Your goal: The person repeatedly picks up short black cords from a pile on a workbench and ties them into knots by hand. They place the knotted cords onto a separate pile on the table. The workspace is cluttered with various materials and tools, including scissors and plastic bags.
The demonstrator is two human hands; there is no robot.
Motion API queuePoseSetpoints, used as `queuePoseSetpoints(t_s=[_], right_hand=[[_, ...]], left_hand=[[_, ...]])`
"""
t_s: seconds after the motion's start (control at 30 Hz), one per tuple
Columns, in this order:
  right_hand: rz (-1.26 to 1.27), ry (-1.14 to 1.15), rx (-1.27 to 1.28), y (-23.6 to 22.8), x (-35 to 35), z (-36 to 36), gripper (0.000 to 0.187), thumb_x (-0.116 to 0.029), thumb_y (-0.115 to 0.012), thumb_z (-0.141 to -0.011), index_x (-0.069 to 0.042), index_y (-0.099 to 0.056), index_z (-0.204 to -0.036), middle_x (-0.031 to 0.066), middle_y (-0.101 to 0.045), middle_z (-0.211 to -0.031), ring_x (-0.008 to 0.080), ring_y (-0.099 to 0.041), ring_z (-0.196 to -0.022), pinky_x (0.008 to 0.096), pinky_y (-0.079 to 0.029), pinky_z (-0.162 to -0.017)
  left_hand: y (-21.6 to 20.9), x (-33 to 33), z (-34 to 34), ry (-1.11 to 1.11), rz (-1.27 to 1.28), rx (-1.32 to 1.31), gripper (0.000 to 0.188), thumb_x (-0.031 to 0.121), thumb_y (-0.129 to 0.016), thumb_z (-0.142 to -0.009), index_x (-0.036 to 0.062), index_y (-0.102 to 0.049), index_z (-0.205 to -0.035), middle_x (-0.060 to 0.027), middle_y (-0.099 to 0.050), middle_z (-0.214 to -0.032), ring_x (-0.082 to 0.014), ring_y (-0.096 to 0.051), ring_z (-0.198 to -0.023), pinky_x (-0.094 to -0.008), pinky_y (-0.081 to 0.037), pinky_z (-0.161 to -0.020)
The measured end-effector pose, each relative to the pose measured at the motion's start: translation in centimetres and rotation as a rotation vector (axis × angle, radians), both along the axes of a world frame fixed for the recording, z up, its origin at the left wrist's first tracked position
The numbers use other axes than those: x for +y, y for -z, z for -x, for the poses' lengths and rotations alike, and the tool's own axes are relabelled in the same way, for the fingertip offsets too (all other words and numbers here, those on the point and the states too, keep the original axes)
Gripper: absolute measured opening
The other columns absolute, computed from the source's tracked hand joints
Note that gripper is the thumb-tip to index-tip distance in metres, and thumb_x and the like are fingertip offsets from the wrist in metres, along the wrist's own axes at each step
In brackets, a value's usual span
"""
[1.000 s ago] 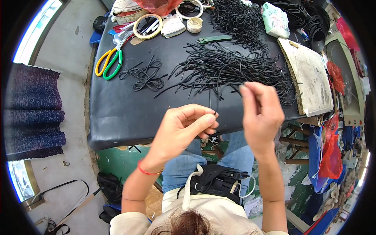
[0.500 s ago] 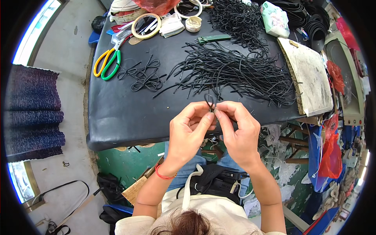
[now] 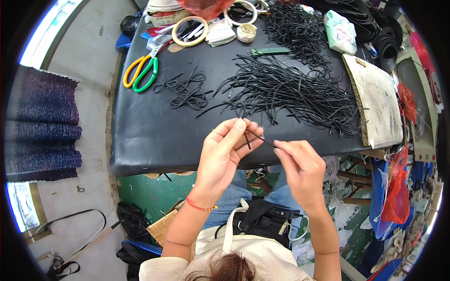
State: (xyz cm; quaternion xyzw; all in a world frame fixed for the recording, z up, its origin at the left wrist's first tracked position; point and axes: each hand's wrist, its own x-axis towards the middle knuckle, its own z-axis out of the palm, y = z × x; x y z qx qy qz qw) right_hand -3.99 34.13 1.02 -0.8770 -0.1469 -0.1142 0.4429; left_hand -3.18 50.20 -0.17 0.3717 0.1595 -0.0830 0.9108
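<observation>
Between my two hands a thin black cord is stretched over the table's near edge. My left hand pinches it between thumb and forefinger, with a small loop rising past the fingertips and a short end hanging by the palm. My right hand grips the other end, its fingers pressed together. Just beyond my hands lies a large pile of loose black cords. Left of that pile sits a small group of looped, bow-like cords.
Scissors with yellow and green handles lie at the left. Tape rolls, a small tub and a green tool are farther back. A worn board stands at the right, and a tangled cord heap fills the back.
My right hand has moved right and toward me, away from my left hand, drawing the cord straight between them. My left hand has turned its palm more upward. The view has shifted slightly.
</observation>
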Motion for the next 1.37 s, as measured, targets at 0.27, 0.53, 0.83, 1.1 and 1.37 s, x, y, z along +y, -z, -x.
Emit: queuePoseSetpoints(t_s=[0.27, 0.53, 0.83, 1.1, 1.37], right_hand=[[0.224, -0.165, -0.313, -0.3, 0.5, -1.5, 0.024, 0.005, -0.065, -0.067, 0.001, -0.061, -0.091, 0.008, -0.053, -0.08, 0.0228, -0.054, -0.07, 0.031, -0.046, -0.059], [0.154, -0.19, -0.262, -0.2, 0.4, -1.6, 0.024, 0.006, -0.064, -0.07, 0.001, -0.061, -0.093, 0.0092, -0.058, -0.081, 0.023, -0.057, -0.069, 0.031, -0.047, -0.059], [0.145, -0.18, -0.135, -0.5, -0.5, -1.4, 0.017, 0.004, -0.065, -0.072, 0.002, -0.059, -0.087, 0.0108, -0.06, -0.08, 0.0241, -0.058, -0.069, 0.0318, -0.047, -0.059], [0.19, -0.197, -0.196, -0.4, -0.4, -1.3, 0.021, 0.003, -0.066, -0.071, 0.002, -0.061, -0.091, 0.0102, -0.058, -0.079, 0.0253, -0.056, -0.069, 0.0338, -0.047, -0.061], [0.334, -0.188, -0.177, -1.1, -1.0, -0.2, 0.026, 0.001, -0.066, -0.072, 0.0, -0.061, -0.098, 0.0094, -0.055, -0.082, 0.0235, -0.053, -0.07, 0.033, -0.043, -0.062]], left_hand=[[0.4, -0.1, 0.2, 0.203, -0.037, 0.071, 0.018, 0.018, -0.06, -0.087, 0.0021, -0.062, -0.095, -0.0037, -0.062, -0.083, -0.0099, -0.061, -0.074, -0.0248, -0.055, -0.07], [0.5, 0.4, 0.3, 0.308, 0.02, 0.071, 0.018, 0.013, -0.06, -0.086, -0.0017, -0.062, -0.097, -0.0104, -0.065, -0.086, -0.0148, -0.064, -0.079, -0.0256, -0.055, -0.072], [0.3, 0.7, 0.2, 0.364, -0.221, -0.001, 0.02, 0.012, -0.061, -0.086, -0.0036, -0.061, -0.099, -0.0107, -0.065, -0.088, -0.0144, -0.064, -0.077, -0.0252, -0.054, -0.071], [0.8, 0.7, 0.4, 0.357, -0.312, -0.071, 0.021, 0.011, -0.059, -0.087, -0.0041, -0.06, -0.102, -0.0107, -0.065, -0.09, -0.0125, -0.063, -0.078, -0.0247, -0.053, -0.071], [0.9, 1.1, 0.2, 0.346, -0.379, -0.123, 0.024, 0.011, -0.057, -0.088, -0.0025, -0.059, -0.108, -0.0122, -0.064, -0.095, -0.0128, -0.062, -0.081, -0.0253, -0.052, -0.075]])
